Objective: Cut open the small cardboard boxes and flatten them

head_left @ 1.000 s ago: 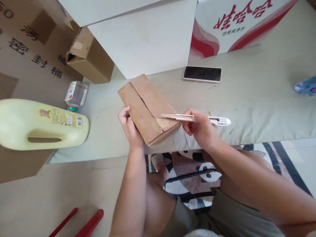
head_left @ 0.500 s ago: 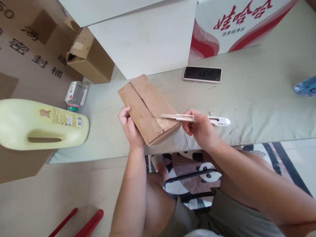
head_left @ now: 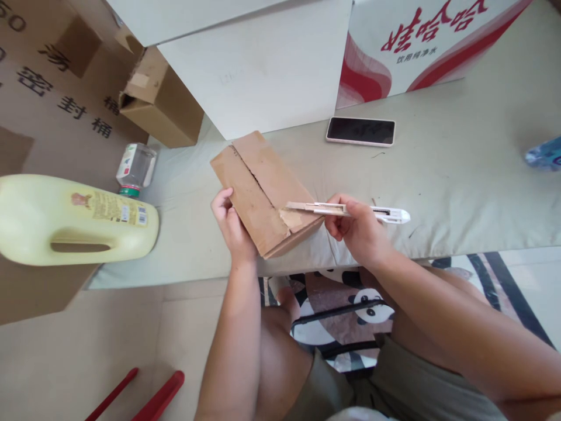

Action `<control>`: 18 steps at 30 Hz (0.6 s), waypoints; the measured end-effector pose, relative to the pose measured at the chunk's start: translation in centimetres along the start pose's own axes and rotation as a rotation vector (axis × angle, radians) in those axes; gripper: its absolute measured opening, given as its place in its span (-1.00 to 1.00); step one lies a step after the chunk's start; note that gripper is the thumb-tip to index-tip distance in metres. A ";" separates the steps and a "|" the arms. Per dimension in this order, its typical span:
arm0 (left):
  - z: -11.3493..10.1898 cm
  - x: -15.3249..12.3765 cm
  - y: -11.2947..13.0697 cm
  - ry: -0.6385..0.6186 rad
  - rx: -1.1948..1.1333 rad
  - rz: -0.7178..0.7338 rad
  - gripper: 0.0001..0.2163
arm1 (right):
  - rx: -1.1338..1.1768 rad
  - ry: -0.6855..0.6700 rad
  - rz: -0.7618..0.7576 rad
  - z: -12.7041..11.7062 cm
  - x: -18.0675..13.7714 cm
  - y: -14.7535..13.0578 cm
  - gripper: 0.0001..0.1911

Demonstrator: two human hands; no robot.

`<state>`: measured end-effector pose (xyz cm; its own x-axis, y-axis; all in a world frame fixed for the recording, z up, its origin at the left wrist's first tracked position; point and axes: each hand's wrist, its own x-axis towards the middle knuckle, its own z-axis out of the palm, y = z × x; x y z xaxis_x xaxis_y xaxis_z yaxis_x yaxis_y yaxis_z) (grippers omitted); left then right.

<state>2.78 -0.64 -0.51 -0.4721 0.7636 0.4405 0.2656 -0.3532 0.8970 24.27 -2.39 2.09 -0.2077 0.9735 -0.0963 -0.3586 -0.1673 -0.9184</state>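
Observation:
A small brown cardboard box (head_left: 258,187) lies tilted on the pale green mat (head_left: 460,175), its top seam running from far left to near right. My left hand (head_left: 231,225) grips the box's near left edge, fingers curled round it. My right hand (head_left: 357,228) is closed round a white utility knife (head_left: 350,210). The knife lies level, its front end resting on the box's torn near right corner and its tail pointing right.
A pale yellow jug (head_left: 74,219) lies on its side at left, a small clear bottle (head_left: 135,169) behind it. A phone (head_left: 360,130) lies face up on the mat. Large white (head_left: 263,70), red-and-white (head_left: 421,47) and brown (head_left: 160,102) boxes stand behind. Red handles (head_left: 149,397) lie on the floor.

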 end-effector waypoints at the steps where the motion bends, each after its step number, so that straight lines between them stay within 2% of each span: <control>1: 0.0 0.0 0.0 0.003 0.003 -0.002 -0.66 | 0.001 -0.002 -0.001 0.0 0.0 0.0 -0.70; 18: 0.2 -0.1 -0.1 -0.003 -0.092 -0.030 -0.69 | -0.005 -0.018 0.003 0.2 -0.1 0.3 -0.67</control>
<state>2.98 -0.60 -0.65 -0.4766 0.7760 0.4131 0.1732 -0.3778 0.9095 24.00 -2.56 1.92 -0.2253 0.9699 -0.0924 -0.3534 -0.1697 -0.9200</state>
